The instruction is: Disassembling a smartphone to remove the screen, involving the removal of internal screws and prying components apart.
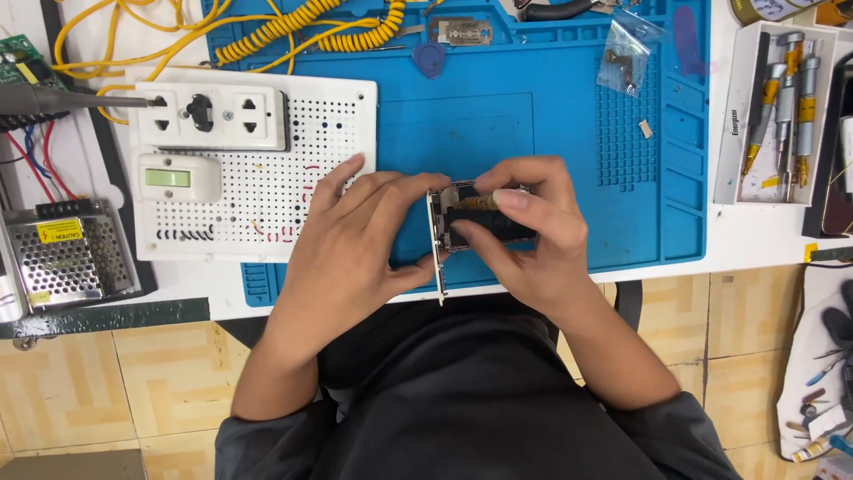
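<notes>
— What are you holding?
— You're pinching one opened phone (466, 218), a thin metal-edged slab with bare innards, between your left hand (351, 244) and right hand (529, 236), fingers curled onto it.
— And beneath?
— One ridged blue rubber mat (569, 116). Left of your left hand sits one white perforated board (267, 191).

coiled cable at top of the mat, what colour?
Yellow. The coiled cable lies across the top edge of the blue mat, clearest in the head view.
</notes>
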